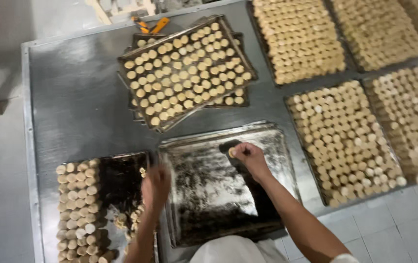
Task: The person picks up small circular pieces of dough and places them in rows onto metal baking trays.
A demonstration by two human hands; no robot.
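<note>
My right hand [249, 156] is closed on a small round pale dough piece [232, 153] and holds it low over the far part of a bare, greasy metal baking tray [209, 195]. My left hand [155, 187] is blurred, at the right edge of a dark tray [121, 180] on the left. That tray carries rows of round dough pieces [77, 209] along its left side and a few loose ones near the hand. Whether the left hand grips any piece is unclear.
A stack of trays [184, 68] filled with dough pieces sits tilted at the table's middle back. Several full trays [340, 136] cover the right side of the steel table [72, 97]. Orange-handled tools [150, 23] lie at the far edge. Tiled floor shows bottom right.
</note>
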